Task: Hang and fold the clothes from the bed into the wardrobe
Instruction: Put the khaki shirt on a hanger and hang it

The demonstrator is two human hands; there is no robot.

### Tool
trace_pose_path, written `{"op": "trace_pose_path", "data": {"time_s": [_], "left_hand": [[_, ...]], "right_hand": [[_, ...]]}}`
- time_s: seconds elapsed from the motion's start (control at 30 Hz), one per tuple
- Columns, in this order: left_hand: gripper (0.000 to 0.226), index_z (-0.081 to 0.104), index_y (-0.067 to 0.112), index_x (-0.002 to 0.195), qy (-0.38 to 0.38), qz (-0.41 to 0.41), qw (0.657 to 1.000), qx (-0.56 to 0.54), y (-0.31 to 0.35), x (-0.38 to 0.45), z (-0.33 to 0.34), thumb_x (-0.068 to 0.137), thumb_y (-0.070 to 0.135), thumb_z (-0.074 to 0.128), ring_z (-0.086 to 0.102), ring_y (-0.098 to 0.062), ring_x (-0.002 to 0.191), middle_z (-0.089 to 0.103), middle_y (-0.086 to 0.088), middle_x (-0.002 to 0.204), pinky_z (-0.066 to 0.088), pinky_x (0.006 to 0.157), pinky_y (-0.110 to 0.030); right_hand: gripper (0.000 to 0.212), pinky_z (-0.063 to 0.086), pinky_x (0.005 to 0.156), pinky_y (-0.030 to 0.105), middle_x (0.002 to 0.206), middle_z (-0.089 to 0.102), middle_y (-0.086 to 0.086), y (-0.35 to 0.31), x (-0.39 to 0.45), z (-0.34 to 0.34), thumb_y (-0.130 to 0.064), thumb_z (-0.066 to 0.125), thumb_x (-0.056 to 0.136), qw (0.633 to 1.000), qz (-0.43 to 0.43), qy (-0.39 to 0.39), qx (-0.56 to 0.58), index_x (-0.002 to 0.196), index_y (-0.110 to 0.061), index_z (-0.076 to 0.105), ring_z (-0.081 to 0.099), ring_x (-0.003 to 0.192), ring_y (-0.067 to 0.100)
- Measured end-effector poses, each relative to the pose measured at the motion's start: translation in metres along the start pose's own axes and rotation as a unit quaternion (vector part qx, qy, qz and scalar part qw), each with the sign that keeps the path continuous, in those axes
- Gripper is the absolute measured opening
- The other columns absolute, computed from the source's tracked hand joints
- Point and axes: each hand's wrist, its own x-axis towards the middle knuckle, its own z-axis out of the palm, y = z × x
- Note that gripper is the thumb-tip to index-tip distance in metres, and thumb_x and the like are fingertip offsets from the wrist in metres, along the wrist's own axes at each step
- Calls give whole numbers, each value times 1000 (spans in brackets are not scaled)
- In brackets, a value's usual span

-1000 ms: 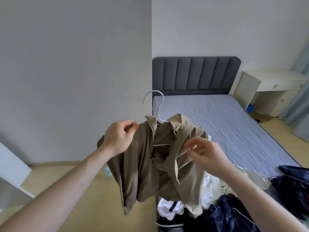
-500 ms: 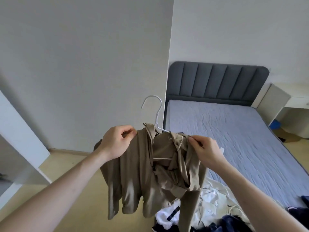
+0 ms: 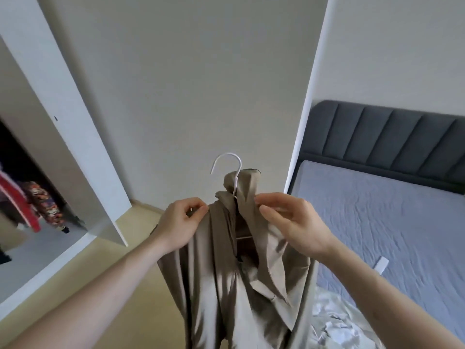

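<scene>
I am holding a tan shirt (image 3: pixel 226 278) on a white hanger (image 3: pixel 235 177) in mid-air, between the bed (image 3: pixel 392 222) and the open wardrobe (image 3: pixel 50 187). My left hand (image 3: pixel 180 226) is pinching one shoulder, my right hand (image 3: pixel 289 222) the collar. The collar is bunching at the hook, so the shirt is probably risking sliding off during the carry.

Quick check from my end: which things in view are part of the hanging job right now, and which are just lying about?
In the job:
- beige garment, pinched at its shoulders by the left hand and right hand
- white hanger inside it
- open wardrobe
- clothes hanging in it

Lying about:
- white crumpled clothes on the bed
- grey headboard
</scene>
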Motion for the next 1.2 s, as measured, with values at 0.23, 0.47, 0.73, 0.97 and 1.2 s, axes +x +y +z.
{"op": "trace_pose_path", "data": {"time_s": [0.23, 0.47, 0.73, 0.97, 1.2], "left_hand": [[23, 67, 18, 82, 63, -24, 997, -28, -20, -28, -47, 101, 26, 58, 46, -4, 65, 57, -4, 71, 36, 65, -24], [25, 62, 25, 80, 112, -60, 992, 7, -65, -42, -117, 100, 36, 53, 42, -7, 63, 48, 10, 63, 36, 65, -34], [26, 60, 28, 80, 130, -69, 987, 59, -124, -51, -225, 105, 27, 54, 49, -11, 64, 53, 5, 67, 36, 62, -23], [13, 72, 26, 104, 207, -57, 960, 178, -197, -59, -320, 101, 31, 61, 58, -6, 97, 62, 15, 99, 50, 90, -38], [32, 63, 40, 129, 287, -105, 931, 198, -261, -80, -382, 97, 42, 64, 42, 1, 126, 46, 23, 127, 33, 109, -25]], "right_hand": [[21, 46, 81, 10, 106, 69, -27, 20, 47, 5, -32, 61, 99, 981, 5, 11, -191, 117, -40, 69, 63, 97, -3], [24, 53, 71, 42, 71, 67, -5, 4, 98, 77, -31, 55, 104, 977, -44, -61, -198, 85, -25, 67, 61, 70, 15], [28, 54, 70, 36, 76, 72, -6, -45, 162, 200, -35, 51, 107, 980, -69, -132, -129, 89, -25, 71, 68, 72, 13], [28, 55, 70, 34, 75, 73, -6, -87, 201, 328, -34, 57, 104, 990, -50, -127, -23, 85, -25, 76, 70, 75, 15], [27, 57, 74, 38, 78, 76, 2, -114, 239, 434, -26, 61, 104, 989, -20, -121, 86, 85, -17, 77, 72, 82, 26]]}}
